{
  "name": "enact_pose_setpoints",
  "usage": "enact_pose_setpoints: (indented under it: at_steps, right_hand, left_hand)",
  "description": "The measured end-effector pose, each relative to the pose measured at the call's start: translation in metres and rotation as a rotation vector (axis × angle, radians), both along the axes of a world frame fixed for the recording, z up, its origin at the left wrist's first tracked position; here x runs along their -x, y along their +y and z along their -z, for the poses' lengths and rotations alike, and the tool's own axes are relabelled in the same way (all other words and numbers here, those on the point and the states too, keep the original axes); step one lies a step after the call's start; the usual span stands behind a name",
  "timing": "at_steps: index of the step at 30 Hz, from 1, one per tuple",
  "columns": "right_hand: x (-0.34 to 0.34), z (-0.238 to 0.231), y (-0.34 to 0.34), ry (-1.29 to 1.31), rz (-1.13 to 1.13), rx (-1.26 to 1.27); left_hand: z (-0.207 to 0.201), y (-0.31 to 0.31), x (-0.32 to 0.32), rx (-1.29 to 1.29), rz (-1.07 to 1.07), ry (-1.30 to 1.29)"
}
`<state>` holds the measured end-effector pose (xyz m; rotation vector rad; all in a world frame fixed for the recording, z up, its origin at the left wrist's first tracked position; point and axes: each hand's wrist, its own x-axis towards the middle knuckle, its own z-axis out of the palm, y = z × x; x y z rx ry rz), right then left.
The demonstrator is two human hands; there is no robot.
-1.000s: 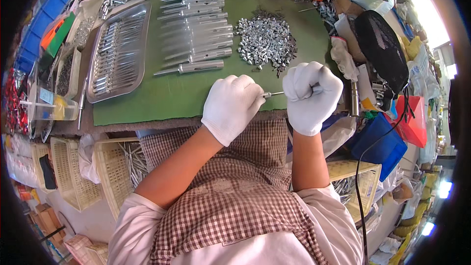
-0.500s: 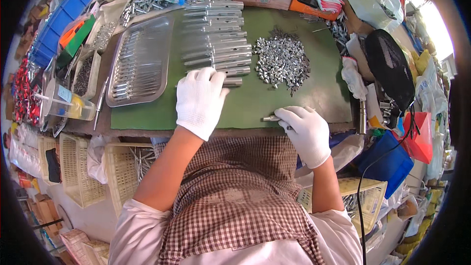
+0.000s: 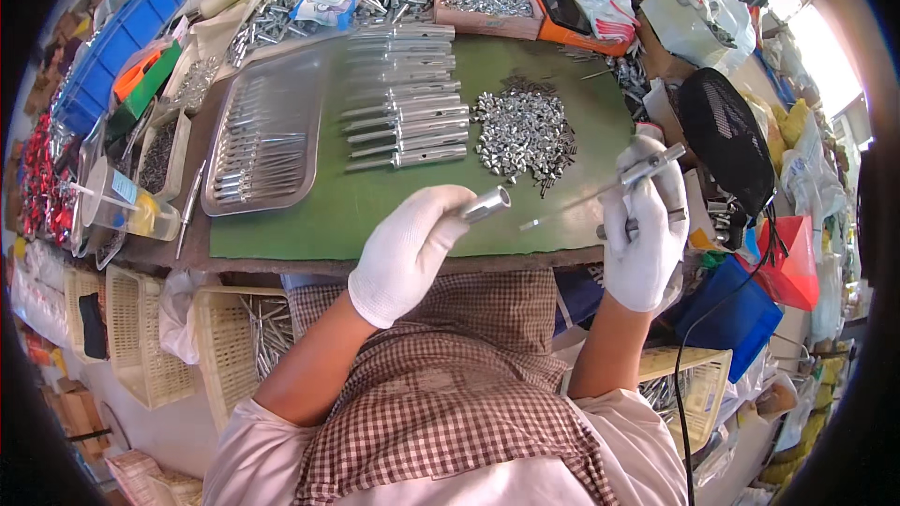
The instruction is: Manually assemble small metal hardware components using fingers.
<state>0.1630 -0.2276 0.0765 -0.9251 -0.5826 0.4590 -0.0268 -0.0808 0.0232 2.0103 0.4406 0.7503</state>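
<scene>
Worktop: green top (image 3: 272,236), fills center of the frame, loaded along its upper edge.
Tray: silver tray (image 3: 309,70), left of center; slim metal parts lined up in it.
Rods: stacked row of silver rods (image 3: 422,114), upper center, thin ends pointing left, just right of the tray.
Right hand: white-gloved (image 3: 647,244), right of center, fingers closed on the shafted part; it also has a second metal piece (image 3: 677,215), partly hidden by the fingers.
Left hand: white-gloved (image 3: 403,253), center, near the worktop's lower edge, gripping the tube.
Pile: small silver bits (image 3: 520,131), heaped just right of the rods, darker pins at its edges.
Shafted part: (image 3: 647,169) right of center, tilted, thick end up-right, thin shaft down-left toward the tube, not touching it.
Tube: short, silver (image 3: 486,206), center, open end facing right.
</scene>
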Motion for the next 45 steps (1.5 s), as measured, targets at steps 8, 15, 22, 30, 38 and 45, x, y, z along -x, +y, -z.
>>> enact_pose_setpoints:
  at_steps: [8, 15, 22, 30, 38, 45]
  right_hand:
    - [0.019, -0.005, 0.010, -0.272, 0.141, 0.223]
    - [0.024, 0.000, 0.010, -0.129, 0.102, 0.186]
    - [0.036, 0.013, 0.013, -0.279, 0.056, 0.343]
    - [0.041, 0.034, 0.009, -0.559, 0.093, 0.394]
    - [0.039, 0.031, 0.002, -0.312, 0.059, 0.417]
    - [0.030, 0.021, -0.003, -0.366, 0.033, 0.514]
  left_hand:
    - [0.002, -0.016, -0.001, 0.005, 0.005, 0.090]
    - [0.003, -0.019, 0.001, -0.031, -0.031, 0.118]
    - [-0.001, -0.020, -0.004, -0.036, 0.012, 0.038]
    - [0.002, -0.018, 0.000, -0.058, 0.076, 0.014]
    - [0.004, -0.021, -0.002, -0.057, 0.128, -0.047]
    - [0.013, -0.024, -0.004, -0.003, 0.127, -0.042]
